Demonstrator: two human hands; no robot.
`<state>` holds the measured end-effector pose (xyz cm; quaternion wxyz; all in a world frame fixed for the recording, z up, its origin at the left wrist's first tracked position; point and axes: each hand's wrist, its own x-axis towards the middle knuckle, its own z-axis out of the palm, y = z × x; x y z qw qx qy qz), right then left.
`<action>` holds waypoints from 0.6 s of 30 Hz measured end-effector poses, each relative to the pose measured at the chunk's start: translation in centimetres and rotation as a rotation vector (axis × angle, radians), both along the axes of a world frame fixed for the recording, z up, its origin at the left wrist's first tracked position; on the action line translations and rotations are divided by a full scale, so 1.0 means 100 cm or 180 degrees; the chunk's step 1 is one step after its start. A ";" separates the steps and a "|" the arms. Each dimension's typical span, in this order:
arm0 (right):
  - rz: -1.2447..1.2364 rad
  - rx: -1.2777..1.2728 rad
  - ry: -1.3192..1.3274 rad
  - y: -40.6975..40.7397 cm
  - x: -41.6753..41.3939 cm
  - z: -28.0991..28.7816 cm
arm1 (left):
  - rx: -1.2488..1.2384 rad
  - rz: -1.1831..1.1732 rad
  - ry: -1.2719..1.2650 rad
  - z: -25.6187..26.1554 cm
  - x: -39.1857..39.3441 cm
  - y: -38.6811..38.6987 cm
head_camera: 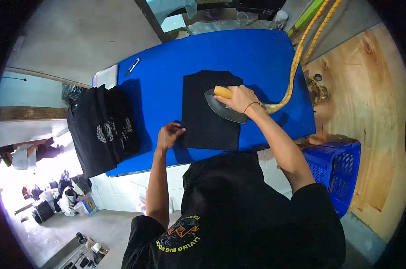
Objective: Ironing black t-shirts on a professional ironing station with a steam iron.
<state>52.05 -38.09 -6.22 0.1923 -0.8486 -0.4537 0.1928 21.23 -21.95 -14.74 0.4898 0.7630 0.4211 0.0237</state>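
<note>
My right hand point(241, 97) grips the tan handle of a steam iron point(224, 112). The iron's dark soleplate rests on a folded black garment point(209, 134), over its right half. Beside the garment's left edge is my left hand point(170, 135), its fingers loosely curled and the thumb tip at the cloth. Whether it pinches the edge cannot be told. Under the garment lies an ironing table covered in blue cloth point(162, 84). A yellow-wrapped hose point(295, 67) runs from the iron's rear up past the table's far right corner.
A stack of folded black garments point(102, 131) with white prints overhangs the table's left end. Behind it are thread snips point(132, 67) and a paper pad point(106, 76). A blue plastic basket point(346, 168) stands low at right. A clear bottle point(280, 19) is beyond the far edge.
</note>
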 end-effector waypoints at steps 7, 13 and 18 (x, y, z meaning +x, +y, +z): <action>0.0061 -0.0047 -0.0055 0.000 0.000 -0.002 | 0.0856 0.0134 0.0202 0.014 -0.011 -0.034; 0.0492 -0.0208 0.0084 0.018 -0.016 0.013 | 0.0133 0.0476 -0.0274 0.007 -0.034 -0.044; 0.0737 -0.0367 -0.0009 0.051 -0.043 0.013 | 0.1089 0.0421 -0.0408 -0.007 -0.056 -0.053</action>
